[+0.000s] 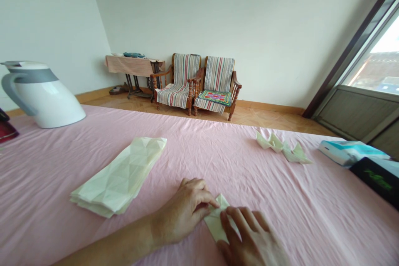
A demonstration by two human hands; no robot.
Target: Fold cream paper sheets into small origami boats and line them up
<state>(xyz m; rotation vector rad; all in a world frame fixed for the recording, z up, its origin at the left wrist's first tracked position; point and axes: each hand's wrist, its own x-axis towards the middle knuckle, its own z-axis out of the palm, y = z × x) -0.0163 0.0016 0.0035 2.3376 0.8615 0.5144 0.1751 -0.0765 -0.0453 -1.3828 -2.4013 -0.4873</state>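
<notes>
A small piece of pale green folded paper lies on the pink cloth near the front edge of the view. My left hand is curled at its left side, with the thumb and index finger closed on the paper's upper left edge. Across the right part of the paper rests my right hand, fingers stretched out and fingertips pressing down on it. Part of the paper is hidden under the right fingers. To the left is a stack of creased pale green paper sheets. Folded paper boats sit farther back on the right.
A pink cloth with wrinkles covers the table. At the left stands a white and grey jug. A tissue pack and a black box lie at the right edge. Two wooden chairs stand beyond the table.
</notes>
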